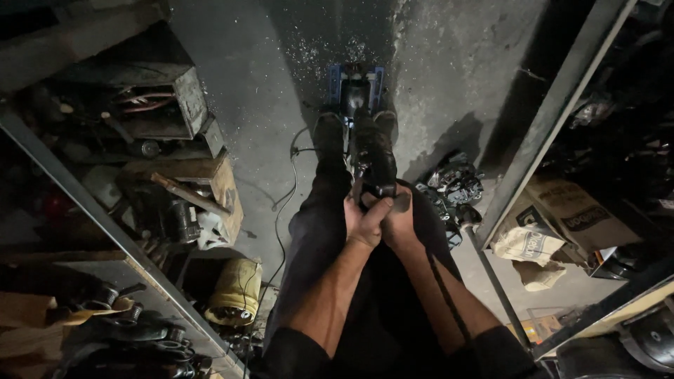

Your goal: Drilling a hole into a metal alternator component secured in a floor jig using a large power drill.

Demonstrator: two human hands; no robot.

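Both of my hands grip the handle end of a dark power tool (pixel 371 151) that points straight down at the concrete floor. My left hand (pixel 364 223) wraps the handle from the left, my right hand (pixel 400 219) closes over it from the right, fingers overlapping. The tool's lower end meets a blue metal frame (pixel 356 83) standing on the floor between my two dark shoes (pixel 328 133). Pale shavings lie scattered on the floor around the frame. A black cable (pixel 284 210) trails from the tool past my left leg.
A metal shelf (pixel 84 203) on the left holds wooden boxes, dark machine parts and a yellow canister (pixel 235 289). Right of my legs lie dark engine parts (pixel 453 189), a crumpled paper bag (pixel 528 245) and cardboard under another steel rack (pixel 554 112).
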